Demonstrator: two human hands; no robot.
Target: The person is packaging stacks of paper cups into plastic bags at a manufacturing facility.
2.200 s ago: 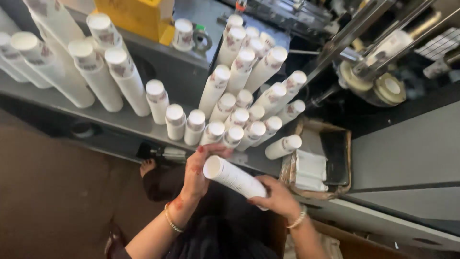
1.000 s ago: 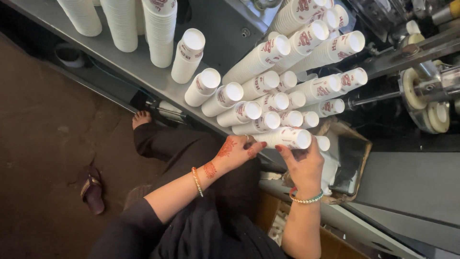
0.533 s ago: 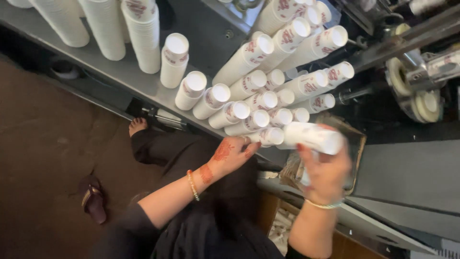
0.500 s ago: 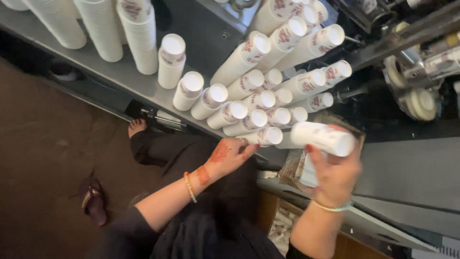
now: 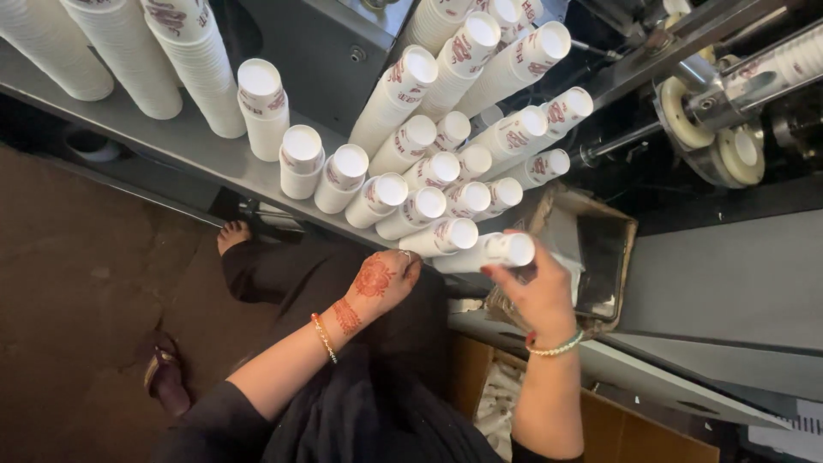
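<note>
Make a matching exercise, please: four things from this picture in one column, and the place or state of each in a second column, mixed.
Things:
1. left hand
2. right hand
3. sandal
4. open box

Places or states:
A. on the brown floor, at the lower left
B. holds the end of a lying stack of paper cups
C. stands behind the right hand, below the machine rollers
D. touches the underside of the lying cup stacks, with a red pattern on its back

Pairs: 1-D, 2-B, 3-A, 4-C
</note>
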